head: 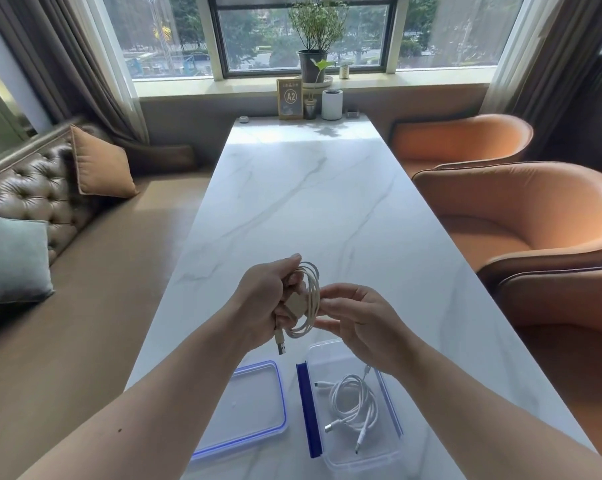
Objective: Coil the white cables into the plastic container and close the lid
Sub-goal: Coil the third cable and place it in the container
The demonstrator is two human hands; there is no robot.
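**Second cable coiled in hand above the open container**

The left hand [268, 299] is clamped on a white cable [308, 303] wound into a loose ring of several turns, thumb and fingers pinching the bundle at its left edge, with a USB plug [281, 344] dangling below the fist. The right hand [355, 317] sits just beside the ring with its fingers partly open, fingertips [327, 308] touching or nearly touching the right side of the loops; I cannot tell whether it truly pinches a strand.

Below, the plastic container [330, 455] stands open on the marble bench [313, 209], and 1 coiled cable [353, 407] already lies inside it. The lid [282, 396], clear with a blue rim, lies flat on the bench just left of the container, apart from it.

Handling, as a judgement: the cable looks light, limp and a little springy, so the loops will likely fan open once released. Holding across all the turns at 1 spot, as the left hand does, and lowering the ring flat should keep it together. The plug ends are the stiff parts and may catch the rim.

Readable writing: a framed sign [290, 98] at the far end of the bench shows "A2"; smaller characters above it are too small to read. No brand shows on the cables or container.
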